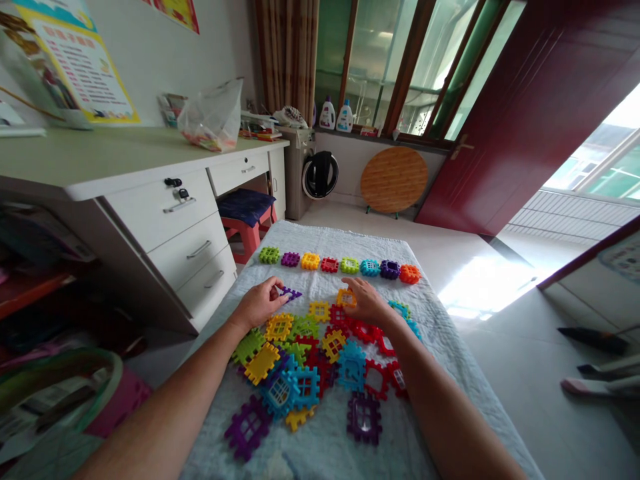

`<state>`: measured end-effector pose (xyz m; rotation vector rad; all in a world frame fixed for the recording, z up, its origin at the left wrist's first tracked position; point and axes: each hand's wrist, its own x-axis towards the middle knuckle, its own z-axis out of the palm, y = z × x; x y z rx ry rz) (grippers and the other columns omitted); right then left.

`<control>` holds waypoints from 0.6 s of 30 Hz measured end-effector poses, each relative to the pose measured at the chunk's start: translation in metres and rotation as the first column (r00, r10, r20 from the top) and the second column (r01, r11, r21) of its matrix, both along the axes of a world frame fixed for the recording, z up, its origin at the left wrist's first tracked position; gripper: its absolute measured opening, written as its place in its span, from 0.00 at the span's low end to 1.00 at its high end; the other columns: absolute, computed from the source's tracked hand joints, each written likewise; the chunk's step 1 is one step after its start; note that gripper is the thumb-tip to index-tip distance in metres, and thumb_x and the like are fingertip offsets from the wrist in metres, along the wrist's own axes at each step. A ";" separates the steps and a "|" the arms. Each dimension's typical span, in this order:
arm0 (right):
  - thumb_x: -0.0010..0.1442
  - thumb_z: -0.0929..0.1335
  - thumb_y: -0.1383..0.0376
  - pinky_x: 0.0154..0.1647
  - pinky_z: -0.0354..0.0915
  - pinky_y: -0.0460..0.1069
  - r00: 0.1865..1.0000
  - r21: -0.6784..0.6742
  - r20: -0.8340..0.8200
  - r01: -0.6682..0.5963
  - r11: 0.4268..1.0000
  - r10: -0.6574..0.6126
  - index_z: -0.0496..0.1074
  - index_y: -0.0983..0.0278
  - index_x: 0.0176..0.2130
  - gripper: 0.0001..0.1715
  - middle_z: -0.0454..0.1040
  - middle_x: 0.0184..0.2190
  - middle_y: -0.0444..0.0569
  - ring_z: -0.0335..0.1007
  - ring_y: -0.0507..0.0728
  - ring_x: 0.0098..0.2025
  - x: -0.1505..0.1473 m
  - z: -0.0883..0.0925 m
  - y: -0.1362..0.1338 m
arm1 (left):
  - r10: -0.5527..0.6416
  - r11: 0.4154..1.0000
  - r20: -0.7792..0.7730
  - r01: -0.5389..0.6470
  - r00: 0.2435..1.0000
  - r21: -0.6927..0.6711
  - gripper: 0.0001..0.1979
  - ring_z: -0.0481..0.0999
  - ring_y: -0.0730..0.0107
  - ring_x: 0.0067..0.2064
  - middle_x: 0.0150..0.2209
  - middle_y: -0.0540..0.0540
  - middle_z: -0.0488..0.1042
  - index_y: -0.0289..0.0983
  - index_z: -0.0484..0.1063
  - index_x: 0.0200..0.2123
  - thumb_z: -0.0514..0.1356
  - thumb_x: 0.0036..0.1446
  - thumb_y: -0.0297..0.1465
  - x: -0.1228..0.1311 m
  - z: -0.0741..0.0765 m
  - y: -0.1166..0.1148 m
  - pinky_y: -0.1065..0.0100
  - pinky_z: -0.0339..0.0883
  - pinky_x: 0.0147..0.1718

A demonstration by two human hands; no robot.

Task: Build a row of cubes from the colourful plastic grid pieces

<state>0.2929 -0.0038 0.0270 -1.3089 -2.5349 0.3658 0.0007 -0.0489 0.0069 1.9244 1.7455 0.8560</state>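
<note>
My left hand [261, 303] pinches a flat purple block tile [289, 293] just above the table cover [320, 440]. My right hand [367, 300] lies over the far edge of the pile, fingers curled on an orange-yellow tile [346, 297]. A heap of coloured interlocking tiles [320, 360] lies between my forearms: yellow, red, blue, green and purple. Beyond both hands, a row of several assembled block cubes [340, 265] runs across the far end, from green at the left to orange [409, 273] at the right.
A pale cloth covers the small table. A white desk with drawers [170, 220] stands at the left, with a red stool [247, 220] tucked under it. A plastic bag [213, 117] sits on the desk. A round wooden tabletop [394, 179] leans on the far wall.
</note>
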 end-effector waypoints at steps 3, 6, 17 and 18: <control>0.47 0.69 0.64 0.50 0.59 0.56 0.999 0.005 0.015 0.045 0.999 -0.045 0.59 0.67 0.59 0.40 0.68 0.50 0.58 0.63 0.64 0.51 0.003 0.001 -0.001 | 0.034 0.999 0.008 -0.035 0.999 0.036 0.15 0.66 0.71 0.24 0.20 0.58 0.62 0.39 0.63 0.44 0.56 0.53 0.37 0.000 -0.003 0.001 0.70 0.60 0.28; 0.47 0.69 0.64 0.50 0.58 0.56 0.997 0.016 -0.002 0.073 0.997 -0.073 0.59 0.66 0.59 0.41 0.67 0.51 0.58 0.62 0.64 0.52 0.003 0.002 -0.001 | 0.062 0.997 -0.009 -0.062 0.998 0.042 0.17 0.67 0.70 0.25 0.21 0.57 0.63 0.39 0.63 0.47 0.55 0.54 0.36 -0.002 -0.006 0.003 0.69 0.62 0.30; 0.49 0.68 0.63 0.50 0.60 0.55 0.996 -0.002 0.012 0.083 0.997 -0.083 0.58 0.67 0.59 0.39 0.70 0.50 0.58 0.65 0.63 0.51 0.001 -0.001 0.000 | 0.052 0.986 -0.032 -0.046 0.998 0.162 0.25 0.70 0.61 0.44 0.48 0.41 0.64 0.37 0.64 0.50 0.62 0.47 0.32 -0.004 -0.013 0.006 0.60 0.69 0.45; 0.49 0.68 0.64 0.49 0.60 0.55 0.997 0.005 0.021 0.078 0.997 -0.078 0.59 0.67 0.59 0.39 0.70 0.50 0.58 0.65 0.63 0.51 0.001 -0.002 0.000 | 0.070 0.981 -0.023 -0.065 0.997 0.181 0.28 0.69 0.60 0.46 0.50 0.40 0.63 0.37 0.62 0.52 0.63 0.46 0.31 -0.003 -0.012 0.005 0.59 0.69 0.45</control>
